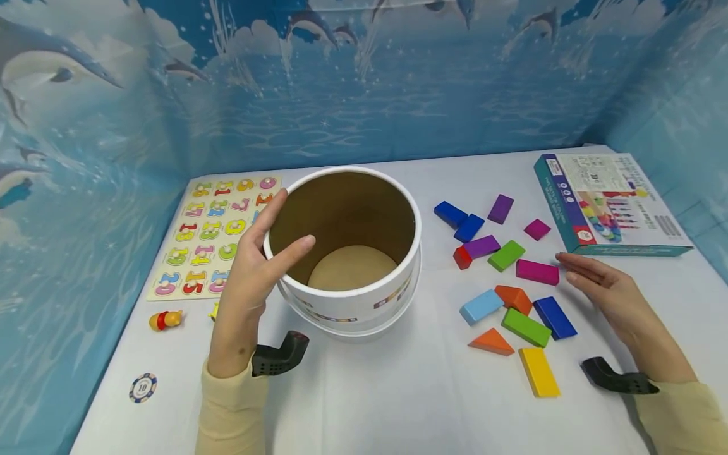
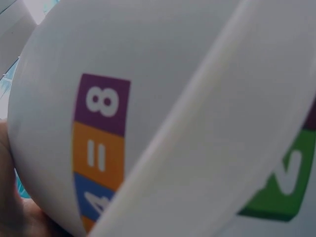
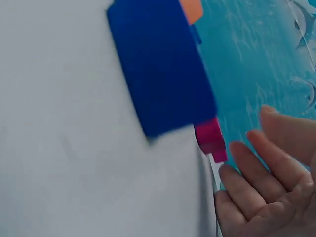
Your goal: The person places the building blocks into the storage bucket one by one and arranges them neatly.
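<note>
My left hand [image 1: 244, 278] holds a white round bucket [image 1: 364, 304] at its near left rim, the thumb over the rim and the fingers along the outer side. Only the bare bottom shows inside. The left wrist view shows coloured number squares [image 2: 101, 106] printed on its wall. My right hand [image 1: 614, 294] is held with its fingers extended, fingertips right beside a magenta block [image 1: 537, 272]; nothing is in its grasp. A dark blue block [image 1: 555, 318] lies nearer to me and looms large in the right wrist view.
Several loose blocks, among them a yellow block [image 1: 539, 373] and an orange triangle [image 1: 492, 342], spread between bucket and right hand. A boxed set [image 1: 625, 202] lies at the back right. Left are a number puzzle board [image 1: 196, 253], a small toy figure [image 1: 165, 320] and a chip [image 1: 143, 387].
</note>
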`<state>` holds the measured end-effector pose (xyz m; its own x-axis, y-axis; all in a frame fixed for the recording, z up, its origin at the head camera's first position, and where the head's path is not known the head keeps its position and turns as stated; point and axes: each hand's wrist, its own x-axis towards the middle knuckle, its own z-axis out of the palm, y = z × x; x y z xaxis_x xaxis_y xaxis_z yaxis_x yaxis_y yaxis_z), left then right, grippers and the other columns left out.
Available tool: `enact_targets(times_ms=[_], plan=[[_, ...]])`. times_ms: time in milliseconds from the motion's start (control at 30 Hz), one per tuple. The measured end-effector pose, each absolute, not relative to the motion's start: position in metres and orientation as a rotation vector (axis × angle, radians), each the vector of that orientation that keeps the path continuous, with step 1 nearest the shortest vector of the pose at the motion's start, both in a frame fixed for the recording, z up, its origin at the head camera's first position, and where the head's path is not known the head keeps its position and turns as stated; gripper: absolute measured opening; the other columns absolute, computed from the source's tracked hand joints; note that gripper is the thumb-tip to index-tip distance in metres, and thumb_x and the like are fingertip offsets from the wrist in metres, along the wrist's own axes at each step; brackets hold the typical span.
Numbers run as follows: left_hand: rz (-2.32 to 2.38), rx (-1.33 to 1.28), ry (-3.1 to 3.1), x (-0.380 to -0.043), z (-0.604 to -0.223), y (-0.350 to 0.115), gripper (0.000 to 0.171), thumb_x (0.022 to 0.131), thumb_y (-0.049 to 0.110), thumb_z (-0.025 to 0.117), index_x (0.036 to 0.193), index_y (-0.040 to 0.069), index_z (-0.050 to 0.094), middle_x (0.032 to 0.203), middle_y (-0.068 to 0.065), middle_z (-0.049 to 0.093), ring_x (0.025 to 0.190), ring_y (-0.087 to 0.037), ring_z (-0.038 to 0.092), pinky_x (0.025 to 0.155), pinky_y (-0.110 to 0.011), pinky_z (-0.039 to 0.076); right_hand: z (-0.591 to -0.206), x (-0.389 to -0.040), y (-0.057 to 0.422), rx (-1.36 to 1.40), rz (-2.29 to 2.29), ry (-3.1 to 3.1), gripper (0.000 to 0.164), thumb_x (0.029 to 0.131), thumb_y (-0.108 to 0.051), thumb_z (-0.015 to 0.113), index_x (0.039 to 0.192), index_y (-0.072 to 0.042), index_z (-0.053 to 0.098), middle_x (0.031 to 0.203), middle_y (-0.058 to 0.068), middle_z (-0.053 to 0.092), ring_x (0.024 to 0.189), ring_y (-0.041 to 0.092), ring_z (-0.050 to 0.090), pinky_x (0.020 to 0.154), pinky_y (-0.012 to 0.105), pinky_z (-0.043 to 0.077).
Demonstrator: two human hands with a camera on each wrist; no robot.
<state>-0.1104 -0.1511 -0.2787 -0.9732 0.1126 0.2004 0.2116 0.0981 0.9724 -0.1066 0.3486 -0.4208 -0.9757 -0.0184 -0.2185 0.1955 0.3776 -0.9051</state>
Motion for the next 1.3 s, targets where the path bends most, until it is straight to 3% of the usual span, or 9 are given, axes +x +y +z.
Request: enact_targets(times_ms=[67, 200, 300, 367, 600, 700, 833, 1033, 1300], plan=[[-2.037, -0.34, -2.266, -0.11, -0.279, -0.152, 0.07, 0.078, 0.012, 0.065, 0.139, 0.013, 0.03, 0.142, 0.007, 0.026, 0.13, -0.009, 0.019, 0.103, -0.047, 0.022, -0.427, -0.107, 0.345, 0.108, -1.438, 2.567, 0.057, 0.089, -0.036, 0.049, 0.141, -0.025, 0.026, 0.14, -0.005, 0.033, 0.121, -0.001, 0.031, 0.09, 0.008, 0.032], [-2.022, -0.353, -2.266, -0.111, -0.28, -0.152, 0.07, 0.078, 0.012, 0.065, 0.139, 0.013, 0.03, 0.142, 0.007, 0.026, 0.13, -0.009, 0.019, 0.104, -0.046, 0.021, -0.43, -0.107, 0.331, -0.066, -1.186, 2.755, 0.06, 0.089, -0.031, 0.052, 0.141, -0.019, 0.026, 0.142, 0.018, 0.026, 0.131, 0.033, 0.018, 0.104, 0.037, 0.025], [-2.012, -0.349, -2.268, -0.111, -0.28, -0.153, 0.07, 0.078, 0.012, 0.065, 0.139, 0.012, 0.03, 0.142, 0.006, 0.027, 0.13, -0.01, 0.02, 0.104, -0.046, 0.02, -0.434, -0.108, 0.324, -0.147, -1.129, 2.861, 0.056, 0.089, -0.026, 0.053, 0.139, -0.013, 0.031, 0.139, 0.027, 0.024, 0.127, 0.044, 0.015, 0.092, 0.066, 0.014], [-2.009, -0.342, -2.267, -0.111, -0.279, -0.153, 0.07, 0.078, 0.012, 0.065, 0.139, 0.012, 0.031, 0.142, 0.006, 0.027, 0.129, -0.01, 0.02, 0.104, -0.046, 0.019, -0.435, -0.108, 0.322, -0.14, -1.11, 2.913, 0.054, 0.089, -0.026, 0.053, 0.137, -0.012, 0.034, 0.137, 0.028, 0.026, 0.126, 0.046, 0.017, 0.091, 0.067, 0.013], [-2.016, -0.343, -2.263, -0.11, -0.279, -0.152, 0.069, 0.078, 0.011, 0.064, 0.139, 0.013, 0.031, 0.142, 0.006, 0.027, 0.129, -0.009, 0.021, 0.104, -0.045, 0.02, -0.436, -0.109, 0.321, -0.06, -1.044, 2.972, 0.05, 0.088, -0.032, 0.053, 0.132, -0.012, 0.042, 0.129, 0.025, 0.04, 0.117, 0.045, 0.032, 0.086, 0.062, 0.031], [-2.025, -0.343, -2.259, -0.11, -0.279, -0.152, 0.069, 0.078, 0.012, 0.064, 0.139, 0.013, 0.031, 0.142, 0.006, 0.028, 0.129, -0.009, 0.021, 0.104, -0.045, 0.02, -0.434, -0.107, 0.321, -0.043, -1.056, 2.958, 0.05, 0.087, -0.033, 0.055, 0.131, -0.013, 0.044, 0.123, 0.02, 0.046, 0.109, 0.035, 0.041, 0.086, 0.032, 0.045], [-2.014, -0.336, -2.262, -0.111, -0.28, -0.152, 0.068, 0.078, 0.011, 0.064, 0.138, 0.014, 0.031, 0.141, 0.006, 0.028, 0.128, -0.008, 0.022, 0.104, -0.045, 0.019, -0.428, -0.106, 0.318, -0.049, -1.185, 2.914, 0.048, 0.085, -0.028, 0.058, 0.13, -0.015, 0.046, 0.116, 0.01, 0.05, 0.095, 0.008, 0.049, 0.067, 0.002, 0.039], [-1.995, -0.314, -2.283, -0.11, -0.28, -0.152, 0.068, 0.078, 0.01, 0.063, 0.138, 0.015, 0.032, 0.141, 0.008, 0.028, 0.129, -0.006, 0.019, 0.105, -0.045, 0.015, -0.39, -0.105, 0.296, -0.107, -1.386, 2.842, 0.046, 0.085, -0.02, 0.06, 0.129, -0.015, 0.048, 0.099, -0.017, 0.053, 0.084, -0.008, 0.053, 0.066, 0.01, 0.046], [-2.006, -0.319, -2.279, -0.111, -0.28, -0.151, 0.069, 0.078, 0.012, 0.064, 0.138, 0.015, 0.032, 0.141, 0.009, 0.029, 0.129, -0.006, 0.02, 0.105, -0.044, 0.016, -0.291, -0.112, 0.227, -0.306, -1.622, 2.723, 0.045, 0.084, -0.01, 0.059, 0.128, -0.013, 0.048, 0.113, -0.005, 0.054, 0.094, 0.004, 0.056, 0.068, 0.015, 0.049]])
